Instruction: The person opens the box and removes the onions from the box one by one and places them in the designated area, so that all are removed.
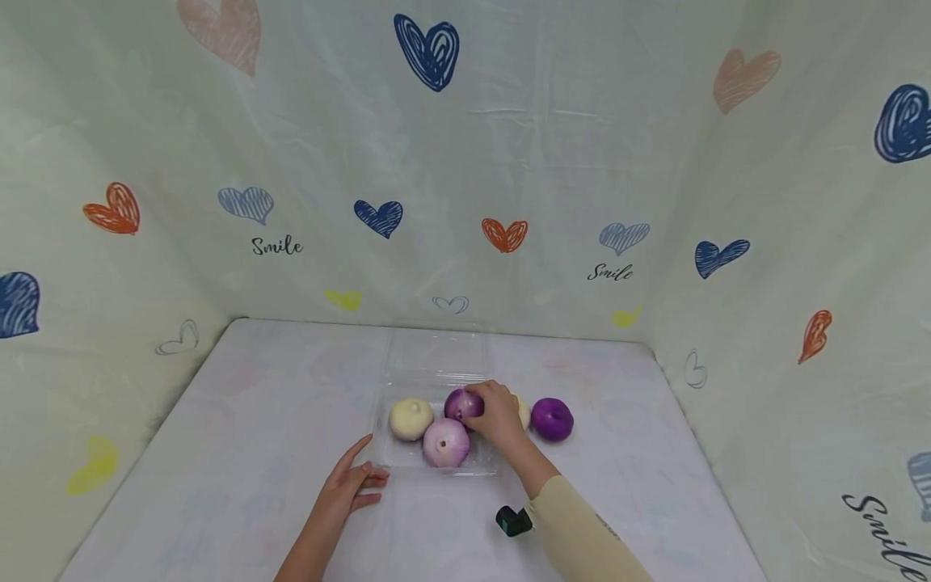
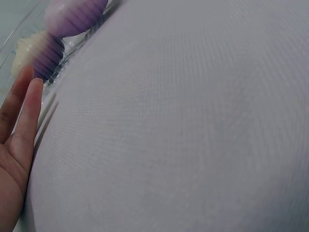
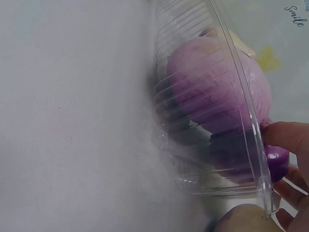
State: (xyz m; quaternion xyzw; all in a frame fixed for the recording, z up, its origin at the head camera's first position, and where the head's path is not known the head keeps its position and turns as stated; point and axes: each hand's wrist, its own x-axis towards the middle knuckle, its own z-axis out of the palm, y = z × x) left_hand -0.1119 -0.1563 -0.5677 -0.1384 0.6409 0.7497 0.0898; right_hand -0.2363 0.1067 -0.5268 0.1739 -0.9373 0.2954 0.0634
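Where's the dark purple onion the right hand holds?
In the head view, the dark purple onion is in the clear container, beyond the pale purple onion and right of the white onion inside.

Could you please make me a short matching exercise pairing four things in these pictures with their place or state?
Things:
1. Light pinkish-purple round onion
2. Clear rectangular plastic container
3. Left hand
4. Right hand

Places or states:
A. Fingers gripping a glossy dark purple round onion
B. Inside the container, at its near side
C. Beside the container's left edge, holding nothing
D. Lying open on the white table

Right pairs: 1-B, 2-D, 3-C, 4-A.
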